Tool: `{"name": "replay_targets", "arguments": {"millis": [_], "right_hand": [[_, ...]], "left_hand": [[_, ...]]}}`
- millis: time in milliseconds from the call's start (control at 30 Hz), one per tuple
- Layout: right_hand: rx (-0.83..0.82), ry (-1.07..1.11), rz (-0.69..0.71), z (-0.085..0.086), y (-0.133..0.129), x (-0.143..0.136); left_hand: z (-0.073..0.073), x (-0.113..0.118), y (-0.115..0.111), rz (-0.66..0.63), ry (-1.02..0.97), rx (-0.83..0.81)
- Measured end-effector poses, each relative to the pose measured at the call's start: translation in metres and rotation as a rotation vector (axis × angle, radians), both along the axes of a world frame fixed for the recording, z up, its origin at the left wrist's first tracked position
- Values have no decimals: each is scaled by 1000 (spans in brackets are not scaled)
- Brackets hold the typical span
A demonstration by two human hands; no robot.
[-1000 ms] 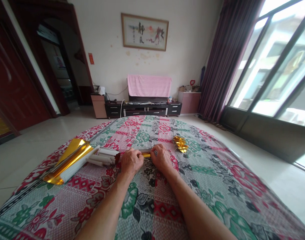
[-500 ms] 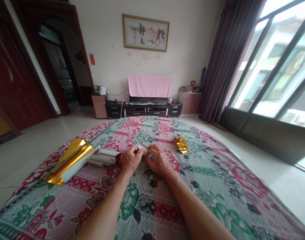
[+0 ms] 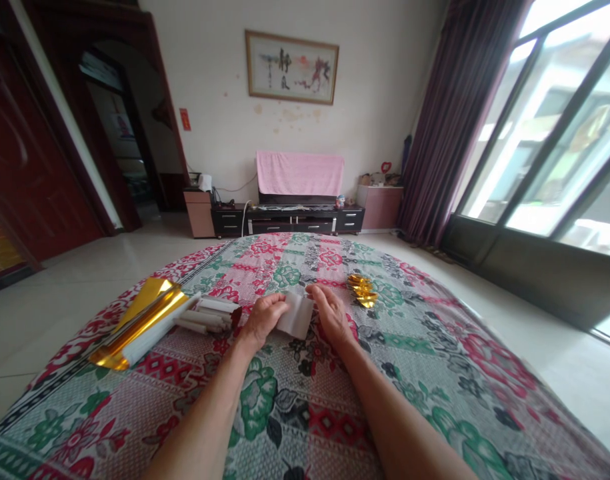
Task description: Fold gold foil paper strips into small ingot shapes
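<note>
A small white sheet of paper (image 3: pixel 295 316) with a crease down it is pinched at its left side by my left hand (image 3: pixel 263 320). Just right of the sheet is my right hand (image 3: pixel 331 316), its fingers stretched out and apart from the paper. Beyond it on the right lie several folded gold foil paper pieces (image 3: pixel 363 290) in a small row. To the left of my left hand is a pile of white paper rolls (image 3: pixel 209 315). Beside that pile, curled gold foil sheets (image 3: pixel 147 320) show their white backs.
A flowered cloth (image 3: pixel 409 400) covers the round table under everything. Past its far edge stand a low black TV cabinet (image 3: pixel 295 220) and a pink cloth (image 3: pixel 299 172) draped over a screen. Glass doors (image 3: pixel 545 133) are on the right.
The paper has been opened out from a narrow strip into a wider sheet. My right hand has let go of it and moved slightly right, fingers straightened.
</note>
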State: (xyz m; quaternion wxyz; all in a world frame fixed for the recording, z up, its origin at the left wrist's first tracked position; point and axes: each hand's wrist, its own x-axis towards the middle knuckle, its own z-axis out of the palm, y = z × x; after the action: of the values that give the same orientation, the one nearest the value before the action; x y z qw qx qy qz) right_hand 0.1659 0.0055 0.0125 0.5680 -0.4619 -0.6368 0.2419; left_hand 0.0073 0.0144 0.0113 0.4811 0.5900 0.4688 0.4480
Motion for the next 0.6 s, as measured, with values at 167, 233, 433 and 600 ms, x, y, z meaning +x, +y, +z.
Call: {"name": "replay_targets", "arguments": {"millis": [167,233,433,600], "right_hand": [[-123,17,157,-2,1,1],[-131,-21,157,-4,0,-2],[-169,6,228,-13,4,-3],[-147,-35,205,-15,6,-1]], "left_hand": [[5,-2,-4,-105,102,34],[6,-2,-3,-78,174,98],[6,-1,-1,16,178,101],[2,-5,1,35,122,104]]}}
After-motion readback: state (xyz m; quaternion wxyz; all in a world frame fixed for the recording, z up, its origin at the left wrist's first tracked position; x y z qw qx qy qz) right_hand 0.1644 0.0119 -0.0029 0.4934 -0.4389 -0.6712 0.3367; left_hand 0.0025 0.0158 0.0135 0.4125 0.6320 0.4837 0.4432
